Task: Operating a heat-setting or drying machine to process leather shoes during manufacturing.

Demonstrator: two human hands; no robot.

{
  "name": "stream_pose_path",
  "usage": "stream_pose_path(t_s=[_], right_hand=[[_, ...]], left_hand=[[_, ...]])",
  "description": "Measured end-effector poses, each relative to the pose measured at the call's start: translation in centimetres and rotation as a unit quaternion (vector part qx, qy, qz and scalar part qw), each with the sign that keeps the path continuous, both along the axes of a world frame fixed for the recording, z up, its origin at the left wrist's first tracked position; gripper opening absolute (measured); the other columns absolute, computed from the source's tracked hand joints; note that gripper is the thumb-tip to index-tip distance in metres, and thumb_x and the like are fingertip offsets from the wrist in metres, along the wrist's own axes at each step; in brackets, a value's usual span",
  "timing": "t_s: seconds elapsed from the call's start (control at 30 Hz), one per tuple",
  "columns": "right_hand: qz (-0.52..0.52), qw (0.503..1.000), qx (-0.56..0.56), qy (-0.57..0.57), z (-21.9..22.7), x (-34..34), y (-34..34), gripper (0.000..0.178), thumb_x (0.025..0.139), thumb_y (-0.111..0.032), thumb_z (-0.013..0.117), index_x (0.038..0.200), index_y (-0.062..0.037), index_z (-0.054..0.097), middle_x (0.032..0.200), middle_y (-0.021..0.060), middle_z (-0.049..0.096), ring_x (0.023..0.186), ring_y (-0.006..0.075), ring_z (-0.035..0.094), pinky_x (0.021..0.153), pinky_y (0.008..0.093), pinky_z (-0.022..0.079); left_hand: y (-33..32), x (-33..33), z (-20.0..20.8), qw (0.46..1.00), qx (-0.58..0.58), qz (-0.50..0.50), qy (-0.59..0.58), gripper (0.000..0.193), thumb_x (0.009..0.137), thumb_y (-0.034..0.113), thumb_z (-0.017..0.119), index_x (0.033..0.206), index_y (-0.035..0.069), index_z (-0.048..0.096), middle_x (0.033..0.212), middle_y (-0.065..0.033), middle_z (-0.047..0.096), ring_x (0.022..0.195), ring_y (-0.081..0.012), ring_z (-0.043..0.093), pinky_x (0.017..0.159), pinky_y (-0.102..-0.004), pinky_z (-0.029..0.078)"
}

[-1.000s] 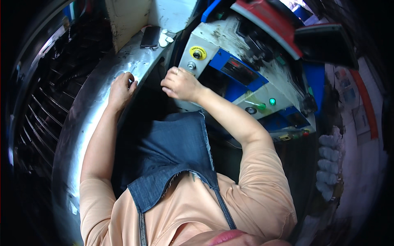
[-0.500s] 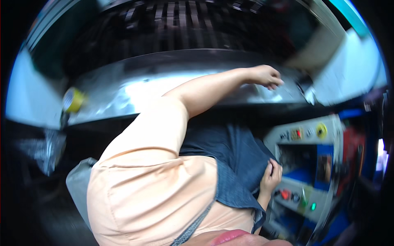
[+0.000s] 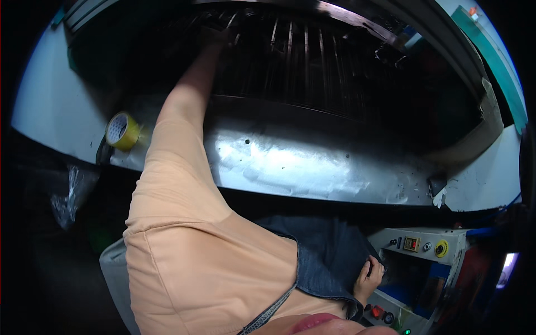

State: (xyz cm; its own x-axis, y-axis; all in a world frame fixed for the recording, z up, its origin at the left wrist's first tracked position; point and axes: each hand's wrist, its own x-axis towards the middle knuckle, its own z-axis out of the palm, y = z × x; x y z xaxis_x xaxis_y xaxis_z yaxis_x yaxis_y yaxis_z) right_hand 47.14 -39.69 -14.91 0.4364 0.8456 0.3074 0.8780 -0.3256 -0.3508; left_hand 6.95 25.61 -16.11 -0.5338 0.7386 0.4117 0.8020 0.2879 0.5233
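My left arm reaches forward over a shiny metal ledge [image 3: 301, 164] and into the dark inside of a machine. Deep in shadow at the upper left, my left hand [image 3: 215, 36] is near several thin metal bars [image 3: 290, 47]; its fingers and anything in them are hidden by the dark. Resting on the dark blue apron [image 3: 329, 245] over my lap, my right hand [image 3: 368, 277] has loosely bent fingers, slightly apart, and no object shows in it.
A yellow tape roll [image 3: 123, 132] stands on the ledge's left end. White machine panels [image 3: 58, 106] flank the opening. At the lower right is a control box [image 3: 452, 240] with buttons and a lit display. A clear plastic bag [image 3: 70, 195] hangs at the left.
My left hand has moved from above the ledge's right part, forward and left into the dark machine. My right hand stays on the apron. The view has shifted, so the ledge sits lower.
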Motion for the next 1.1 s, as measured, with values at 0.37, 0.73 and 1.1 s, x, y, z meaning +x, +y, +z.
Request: stream_pose_path(t_s=[0.37, 0.73, 1.1], right_hand=[[-0.116, 0.993, -0.033, -0.002, 1.8, -2.9, -2.6, 0.012, 0.084, -0.006, 0.058, 0.094, -0.0003, 0.062, 0.089, 0.0161, 0.062, 0.084, 0.0335, 0.058, 0.078, 0.0390, 0.046], [-0.106, 0.987, 0.046, 0.108, 2.1, -1.0, -1.0, 0.014, 0.085, -0.006, 0.060, 0.098, -0.0016, 0.063, 0.087, 0.0134, 0.062, 0.079, 0.0261, 0.061, 0.068, 0.0319, 0.050], [0.225, 0.682, 0.149, 0.680, 8.5, -2.1, 8.0, 0.096, 0.084, -0.077, 0.029, 0.145, -0.0036, 0.022, 0.119, 0.0199, 0.060, 0.101, 0.0276, 0.063, 0.077, 0.0333, 0.053]], left_hand=[[15.0, -4.6, -5.1, 0.795, 0.109, -0.302, -0.515, 0.069, 0.086, 0.042, 0.060, 0.137, 0.001, 0.039, 0.133, -0.0167, 0.049, 0.123, -0.0283, 0.047, 0.103, -0.0377, 0.038], [1.4, -11.2, -5.1, 0.522, 0.093, -0.347, -0.774, 0.064, 0.090, 0.039, 0.057, 0.139, 0.002, 0.040, 0.139, -0.0132, 0.046, 0.127, -0.0232, 0.044, 0.105, -0.0352, 0.037], [-32.5, 16.0, 12.0, 0.467, -0.088, -0.791, -0.385, 0.097, 0.054, 0.037, 0.085, 0.134, 0.000, 0.042, 0.125, -0.0111, 0.054, 0.114, -0.0227, 0.053, 0.100, -0.0358, 0.040]])
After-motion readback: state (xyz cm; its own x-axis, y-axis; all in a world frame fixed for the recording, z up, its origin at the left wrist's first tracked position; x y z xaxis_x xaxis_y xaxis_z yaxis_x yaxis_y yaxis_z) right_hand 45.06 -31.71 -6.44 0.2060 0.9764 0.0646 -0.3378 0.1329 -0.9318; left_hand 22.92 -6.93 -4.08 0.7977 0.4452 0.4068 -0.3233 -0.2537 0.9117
